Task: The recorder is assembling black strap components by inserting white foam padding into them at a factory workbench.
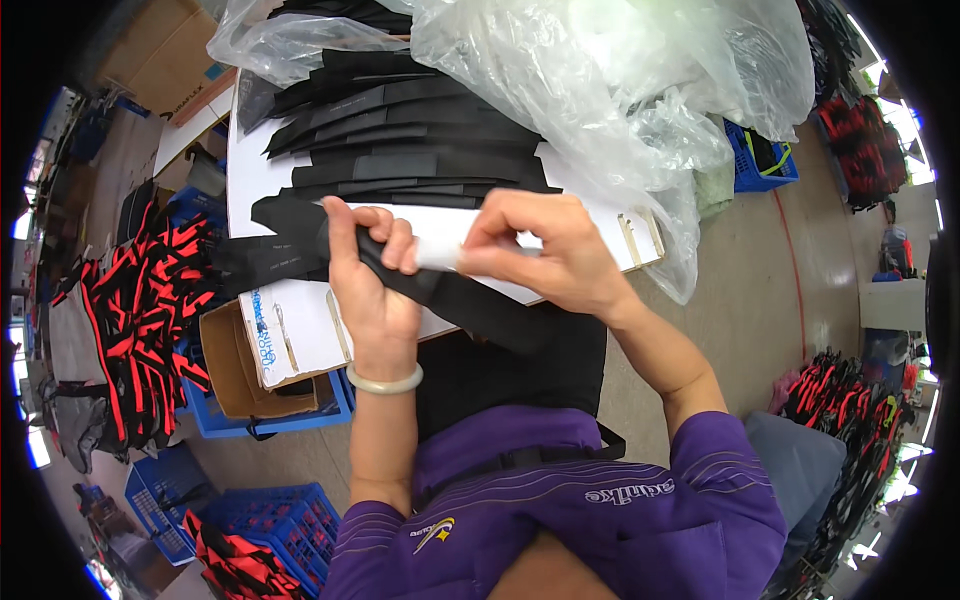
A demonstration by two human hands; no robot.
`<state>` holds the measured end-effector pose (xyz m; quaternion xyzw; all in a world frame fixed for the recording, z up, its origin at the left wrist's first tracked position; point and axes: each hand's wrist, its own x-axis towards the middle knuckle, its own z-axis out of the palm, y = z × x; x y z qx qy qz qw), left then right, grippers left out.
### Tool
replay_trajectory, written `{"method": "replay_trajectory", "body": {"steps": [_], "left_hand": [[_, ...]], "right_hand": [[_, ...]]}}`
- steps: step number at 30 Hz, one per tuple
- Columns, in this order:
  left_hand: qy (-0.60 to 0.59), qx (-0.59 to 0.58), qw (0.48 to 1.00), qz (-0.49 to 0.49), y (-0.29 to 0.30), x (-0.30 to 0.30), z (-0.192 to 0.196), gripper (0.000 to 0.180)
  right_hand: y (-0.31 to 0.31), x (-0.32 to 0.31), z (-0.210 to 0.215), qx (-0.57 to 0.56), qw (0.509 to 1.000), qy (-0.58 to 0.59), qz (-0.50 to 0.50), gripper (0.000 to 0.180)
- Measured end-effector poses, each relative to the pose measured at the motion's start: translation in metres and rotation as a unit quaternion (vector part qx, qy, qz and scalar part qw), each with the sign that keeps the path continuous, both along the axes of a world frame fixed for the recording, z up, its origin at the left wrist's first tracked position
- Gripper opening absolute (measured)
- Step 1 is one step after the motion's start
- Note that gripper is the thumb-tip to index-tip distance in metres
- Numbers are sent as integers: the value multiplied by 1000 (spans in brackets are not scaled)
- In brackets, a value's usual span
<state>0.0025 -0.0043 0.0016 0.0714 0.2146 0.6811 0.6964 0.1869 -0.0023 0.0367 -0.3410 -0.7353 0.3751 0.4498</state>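
above a white worktop (312, 325) beside grey floor (740, 270), left fingers (400, 245) curl round black fabric (485, 310), right fingers (500, 264) pinch a white piece (436, 253).

The white piece (436, 254) by the right hand (560, 243) is blurred. Plastic sheeting (600, 80), cut off above, partly hides the black strips (400, 128).

Stacked black strips (385, 128), blue crates (152, 505) and red-and-black piles (140, 330) mark a workshop.
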Motion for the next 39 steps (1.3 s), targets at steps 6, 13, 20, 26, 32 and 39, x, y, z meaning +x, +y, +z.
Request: {"method": "replay_trajectory", "body": {"steps": [6,13,20,26,32,39], "left_hand": [[-62,-19,998,-17,4,-3,1,37],[-45,-21,999,21,-2,9,4,36],[-80,14,997,4,3,-2,0,34],[-145,-9,989,16,10,-5,5,34],[-121,-7,992,-16,5,3,-1,35],[-151,-11,988,-27,6,3,1,34]], "right_hand": [[-11,2,-6,29,994,-71,73,14],[-23,-14,-10,210,962,-161,-64,18],[-26,-12,-8,188,963,-176,-74,23],[-26,1,-7,185,968,-166,-30,24],[-19,-24,-17,174,981,-81,-21,19],[-18,-32,-30,225,972,-42,-49,21]]}}
